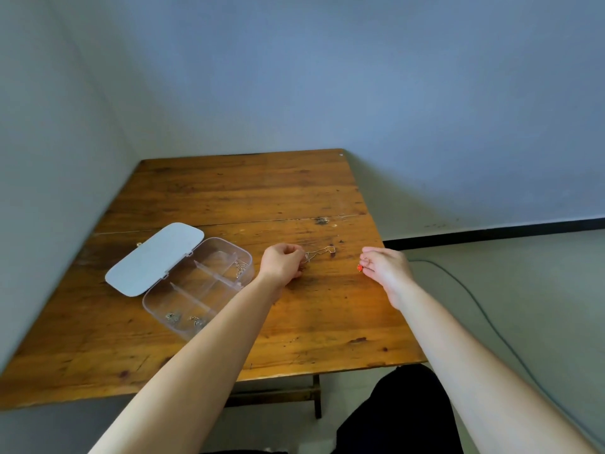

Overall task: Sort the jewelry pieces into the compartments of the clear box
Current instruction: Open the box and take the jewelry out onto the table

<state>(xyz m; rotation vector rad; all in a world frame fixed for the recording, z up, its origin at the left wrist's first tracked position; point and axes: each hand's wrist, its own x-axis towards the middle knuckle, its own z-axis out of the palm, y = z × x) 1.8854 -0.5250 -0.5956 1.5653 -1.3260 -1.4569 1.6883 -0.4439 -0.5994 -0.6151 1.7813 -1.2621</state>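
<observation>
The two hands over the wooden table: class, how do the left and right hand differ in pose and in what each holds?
The left hand is curled into a loose fist, pinching one end of a thin chain that trails across the table; the right hand is flatter, its fingers holding a small red piece. The left hand lies nearer the clear box; the right is farther away. Both hover low above the tabletop.

Head view, down over table

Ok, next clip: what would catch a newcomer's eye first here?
Two bare forearms reach across a wooden table. The left hand pinches a thin chain at centre; the right hand holds a small red piece. Left of them the clear box sits open, lid flipped back.
</observation>
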